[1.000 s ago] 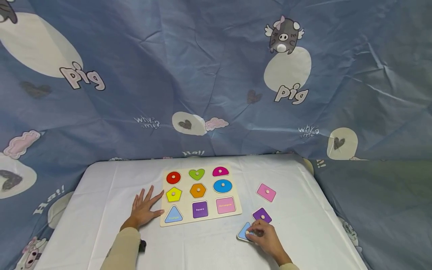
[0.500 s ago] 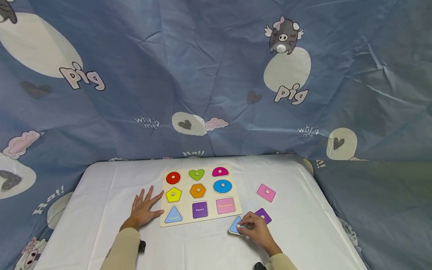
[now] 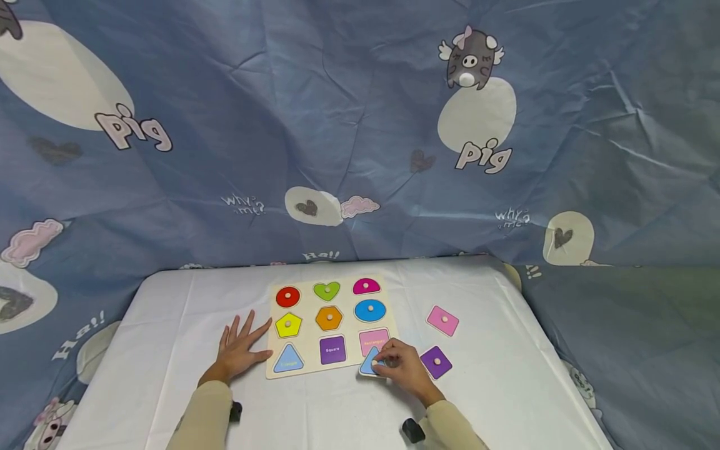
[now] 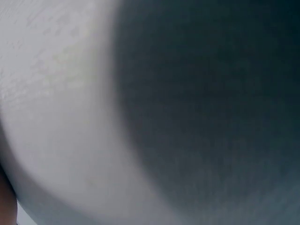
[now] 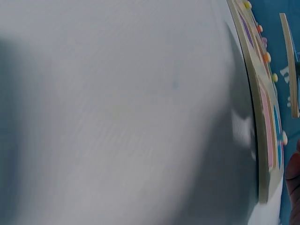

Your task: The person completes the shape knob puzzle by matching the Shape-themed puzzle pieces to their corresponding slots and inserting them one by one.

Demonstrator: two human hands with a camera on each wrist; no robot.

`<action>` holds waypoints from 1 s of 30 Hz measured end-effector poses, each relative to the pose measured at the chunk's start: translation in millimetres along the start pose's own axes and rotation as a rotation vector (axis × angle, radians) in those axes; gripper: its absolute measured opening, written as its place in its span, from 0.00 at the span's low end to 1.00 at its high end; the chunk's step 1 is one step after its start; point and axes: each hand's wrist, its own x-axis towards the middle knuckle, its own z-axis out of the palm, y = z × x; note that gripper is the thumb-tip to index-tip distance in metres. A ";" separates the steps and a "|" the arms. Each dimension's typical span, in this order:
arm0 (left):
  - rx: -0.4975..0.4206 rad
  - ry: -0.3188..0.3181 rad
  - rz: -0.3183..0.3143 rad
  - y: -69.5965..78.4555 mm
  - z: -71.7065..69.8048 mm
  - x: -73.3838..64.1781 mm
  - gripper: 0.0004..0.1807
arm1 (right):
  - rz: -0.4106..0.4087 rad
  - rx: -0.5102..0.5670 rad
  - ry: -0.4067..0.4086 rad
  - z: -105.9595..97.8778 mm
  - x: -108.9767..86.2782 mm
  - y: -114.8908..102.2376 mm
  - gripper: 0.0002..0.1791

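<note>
By its small knob, my right hand [image 3: 406, 373] pinches a light-blue triangle puzzle piece [image 3: 369, 362], which overlaps the near right corner of the shape puzzle board [image 3: 309, 370]. In the right wrist view that piece [image 5: 289, 65] is lifted clear of the board [image 5: 258, 122], seen edge-on, with a fingertip at the frame's right edge. My left hand [image 3: 239, 351] lies with spread, straight fingers at the board's left edge. The board's triangle, square and rectangle recesses show printed words; its other places hold knobbed pieces. The left wrist view is mostly blurred white and dark.
To the right of the board lie a pink rectangle piece [image 3: 443, 320] and a purple square piece [image 3: 436, 362]. A white cloth [image 3: 472, 287] covers the table. Behind it hangs a blue patterned curtain [image 3: 360, 125].
My right hand has carried the triangle piece leftward and slightly away from me, from beside the purple square to the board's near right corner. The left hand stays in place.
</note>
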 end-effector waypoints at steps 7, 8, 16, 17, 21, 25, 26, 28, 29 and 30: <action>-0.029 -0.003 -0.005 3.4 -3.2 -2.3 0.42 | -0.047 0.032 -0.049 14.2 17.5 -6.8 0.04; -0.027 -0.004 -0.005 3.4 -3.2 -2.3 0.42 | -0.063 0.042 -0.052 16.1 19.8 -7.7 0.04; -0.023 -0.002 0.000 2.0 -2.3 -1.9 0.42 | -0.132 0.043 -0.104 34.6 39.2 -16.8 0.04; -0.025 0.000 0.000 1.6 -2.4 -2.0 0.42 | -0.129 0.048 -0.116 37.3 41.4 -18.8 0.05; -0.020 -0.001 -0.003 0.3 -2.2 -2.3 0.43 | -0.104 0.041 -0.158 48.8 49.8 -25.7 0.05; -0.019 0.003 0.001 -0.7 -1.6 -1.1 0.43 | -0.093 0.033 -0.190 59.6 57.8 -31.3 0.06; -0.018 0.005 0.004 -0.9 -1.4 -0.9 0.43 | -0.088 0.033 -0.198 61.7 59.4 -33.6 0.06; -0.022 0.010 0.010 -1.0 -1.0 -0.5 0.42 | -0.095 0.033 -0.207 66.8 62.9 -35.8 0.06; -0.021 0.010 0.010 -1.1 -0.7 -0.8 0.42 | -0.091 0.034 -0.212 69.0 64.3 -37.4 0.06; -0.021 0.012 0.012 -1.0 -0.6 -1.0 0.42 | -0.096 0.031 -0.214 71.2 65.6 -38.8 0.06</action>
